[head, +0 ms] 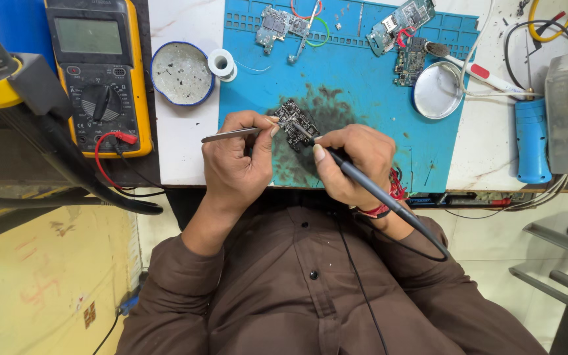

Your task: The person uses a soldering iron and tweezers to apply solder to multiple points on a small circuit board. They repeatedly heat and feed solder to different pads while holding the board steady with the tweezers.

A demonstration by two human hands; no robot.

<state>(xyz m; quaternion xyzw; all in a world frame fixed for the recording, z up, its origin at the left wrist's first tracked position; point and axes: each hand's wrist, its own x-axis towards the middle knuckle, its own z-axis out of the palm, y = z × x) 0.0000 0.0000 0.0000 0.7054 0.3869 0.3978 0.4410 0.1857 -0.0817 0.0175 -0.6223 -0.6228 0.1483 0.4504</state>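
At the middle of the bench, the left hand (235, 161) is closed around a pair of metal tweezers (231, 135), pinched between thumb and fingers. The tweezers are held nearly level, their long axis running from nine o'clock to three o'clock, with the tips brought to the small dark circuit board (295, 123). The right hand (353, 164) is closed in a pen grip on a soldering iron (363, 181), whose dark handle slants from five o'clock up to eleven o'clock, so that the tip meets the board from its lower right. The board is thus found at about one o'clock from the left hand and at eleven o'clock from the right hand, just beyond the fingertips of both; it is approached from opposite sides, and neither hand is clearly nearer. It lies on a scorched, blackened patch of a blue work mat (363, 85).

Further out, several other circuit boards (277, 26) are seen along the mat's far edge at twelve o'clock, and a round metal lid (436, 91) at two o'clock. A shallow tin (181, 72) and a small solder spool (221, 64) are placed at ten o'clock, beside a yellow multimeter (98, 75) still further at nine o'clock.
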